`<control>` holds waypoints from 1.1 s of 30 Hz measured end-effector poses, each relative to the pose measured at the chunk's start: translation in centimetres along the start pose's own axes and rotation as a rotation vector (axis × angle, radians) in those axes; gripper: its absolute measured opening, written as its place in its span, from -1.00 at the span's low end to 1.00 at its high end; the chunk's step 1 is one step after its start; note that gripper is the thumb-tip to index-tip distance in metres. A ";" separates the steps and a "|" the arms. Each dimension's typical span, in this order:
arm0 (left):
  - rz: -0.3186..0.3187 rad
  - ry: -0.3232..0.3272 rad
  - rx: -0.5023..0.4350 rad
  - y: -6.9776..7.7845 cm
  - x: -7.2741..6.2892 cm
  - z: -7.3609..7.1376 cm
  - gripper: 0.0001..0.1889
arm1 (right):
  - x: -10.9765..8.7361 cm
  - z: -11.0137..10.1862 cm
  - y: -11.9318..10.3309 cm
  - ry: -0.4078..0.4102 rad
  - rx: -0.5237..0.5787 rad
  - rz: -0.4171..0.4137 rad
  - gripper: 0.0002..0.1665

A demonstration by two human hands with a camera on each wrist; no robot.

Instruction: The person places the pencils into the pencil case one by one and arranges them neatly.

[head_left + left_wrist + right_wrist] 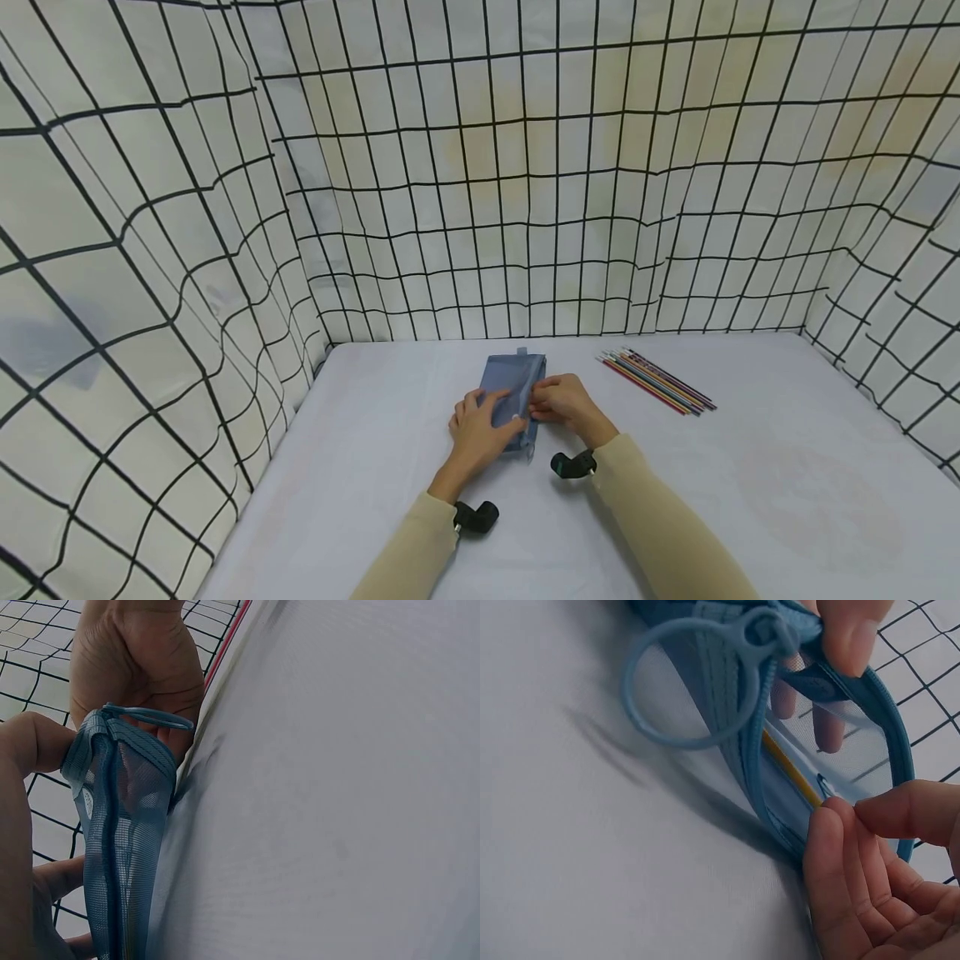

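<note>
Blue mesh pouch (pixel 504 372) on the white table (pixel 360 450), between your hands, its mouth gaping. Your left hand (pixel 480 429) clamps it near the opening, thumb on the rim and fingers behind the mesh. Your right hand (pixel 564 400) has thumb and fingertips drawn together at the mouth, seemingly pinched on a yellow pencil (pixel 791 769); they cover its end, so that grip is hard to judge. Risks: ease the left thumb and the limp mouth could fold over your fingers. A crooked pencil may snag its point in the mesh or zip. The loose zip ring (pixel 629 690) could catch a finger. Coloured pencils (pixel 658 382), well right, might roll if nudged by your sleeve.
</note>
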State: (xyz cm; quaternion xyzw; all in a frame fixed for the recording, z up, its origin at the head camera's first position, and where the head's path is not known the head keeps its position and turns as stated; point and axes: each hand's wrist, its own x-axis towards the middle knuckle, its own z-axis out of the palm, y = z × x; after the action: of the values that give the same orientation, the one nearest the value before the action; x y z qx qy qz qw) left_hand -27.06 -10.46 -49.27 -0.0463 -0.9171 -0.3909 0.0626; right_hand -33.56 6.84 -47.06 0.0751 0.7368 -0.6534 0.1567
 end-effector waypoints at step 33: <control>0.008 0.004 -0.029 -0.1 -0.1 0.0 -0.32 | -1.0 -12.0 1.1 0.193 -0.430 -0.424 -0.64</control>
State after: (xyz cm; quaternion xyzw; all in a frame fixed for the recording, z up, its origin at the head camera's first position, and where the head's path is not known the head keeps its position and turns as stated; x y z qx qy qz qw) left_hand -27.01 -10.52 -49.34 -0.0500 -0.9110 -0.4040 0.0653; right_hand -33.90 18.93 -46.58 -0.0536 0.8687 -0.4908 -0.0414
